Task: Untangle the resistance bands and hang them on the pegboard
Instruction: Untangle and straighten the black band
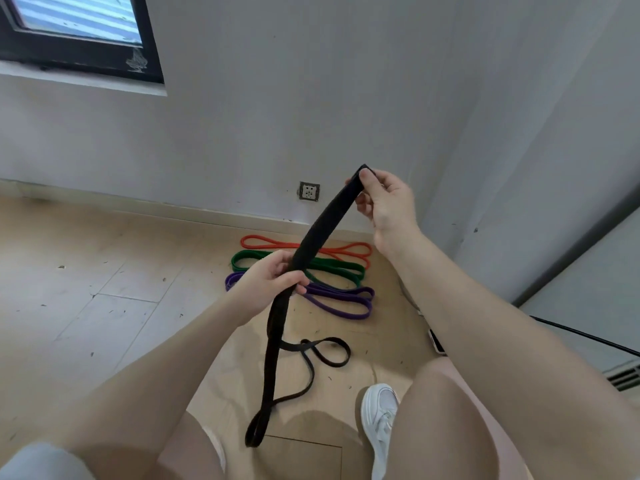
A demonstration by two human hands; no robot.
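A black resistance band is stretched between both hands above the floor. My right hand pinches its upper end, raised near the wall. Lower and to the left, my left hand is closed around the band's middle. Below that hand the band hangs down, and its lower part lies in twisted loops on the floor. Behind the hands, three bands lie flat side by side: a red band nearest the wall, then a green band, then a purple band. No pegboard is in view.
A wall socket sits low on the grey wall above the skirting. A window is at the top left. My white shoe and knees are at the bottom. A phone and a black cable lie at right.
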